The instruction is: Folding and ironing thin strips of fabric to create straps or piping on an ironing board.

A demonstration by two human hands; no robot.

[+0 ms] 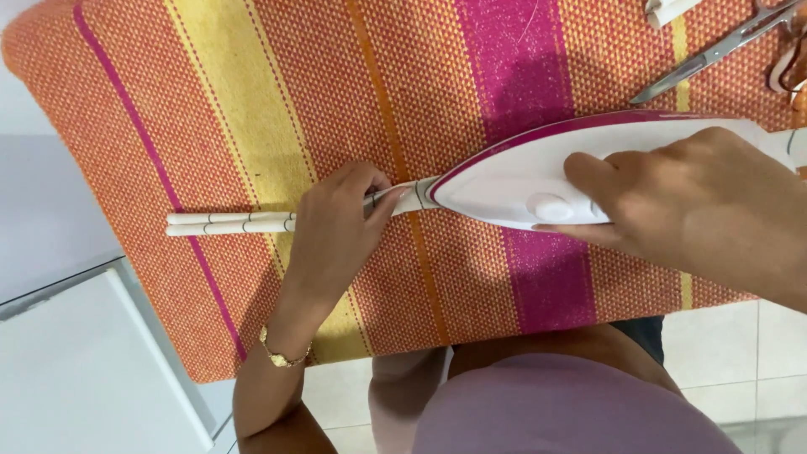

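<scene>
A narrow white fabric strip, folded double and crossed by thin dark marks, lies across the middle of the striped orange, yellow and magenta ironing board, pointing towards its left edge; the left hand pinches the strip just ahead of the white and magenta iron; the right hand is curled around the iron's handle, its tip touching the strip; scissors rest at the far right corner, well apart.

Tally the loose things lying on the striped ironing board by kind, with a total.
Clothes iron, gripped by the right hand: 1
White fabric strip, pinned by the left hand: 1
Scissors: 1
White roll at top edge: 1
Total: 4
</scene>
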